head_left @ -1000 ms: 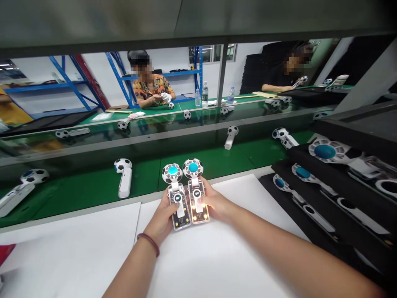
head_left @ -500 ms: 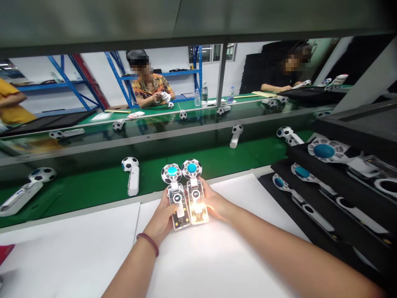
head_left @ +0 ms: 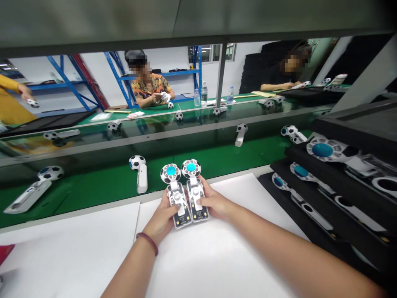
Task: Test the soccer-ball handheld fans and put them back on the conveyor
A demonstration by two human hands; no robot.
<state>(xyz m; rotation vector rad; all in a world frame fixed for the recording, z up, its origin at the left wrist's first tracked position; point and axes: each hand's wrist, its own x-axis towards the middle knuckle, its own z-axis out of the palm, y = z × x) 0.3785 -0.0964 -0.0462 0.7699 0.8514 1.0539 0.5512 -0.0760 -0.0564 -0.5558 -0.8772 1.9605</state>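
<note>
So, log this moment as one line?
Left hand: clear soccer-ball fan | Right hand: matching fan | Under: white sheet | Beyond: green conveyor

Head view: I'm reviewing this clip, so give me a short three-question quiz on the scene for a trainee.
1. True or false: the left hand and the right hand each hold a clear-bodied fan with a blue-centred, football-patterned head.
2. Which wrist, left or right, wears the dark bracelet?
3. What lies in the black trays on the right?
A. Water bottles
B. More fans
C. Folded cloths

Key: 1 true; 2 left; 3 B.
</note>
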